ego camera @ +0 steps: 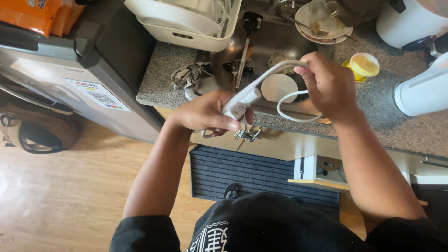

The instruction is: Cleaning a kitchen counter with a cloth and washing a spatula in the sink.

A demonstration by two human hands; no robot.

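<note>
Left hand (205,114) clamps white plastic plug (240,103); right hand (326,86) pinches looped white cable (287,105) over the speckled granite counter edge (298,126), open floor below.

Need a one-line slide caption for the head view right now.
Left hand grips a white plastic plug block while right hand holds its looped white cable above a steel sink.

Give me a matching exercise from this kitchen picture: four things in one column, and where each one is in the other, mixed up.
Things:
1. white power cord
2. yellow cup
3. dark ribbed mat
4. white dish rack

Places:
A. on the floor by the cabinet
B. on the counter left of the sink
C. held in both hands
D. on the counter right of the sink

Pairs: 1-C, 2-D, 3-A, 4-B
</note>
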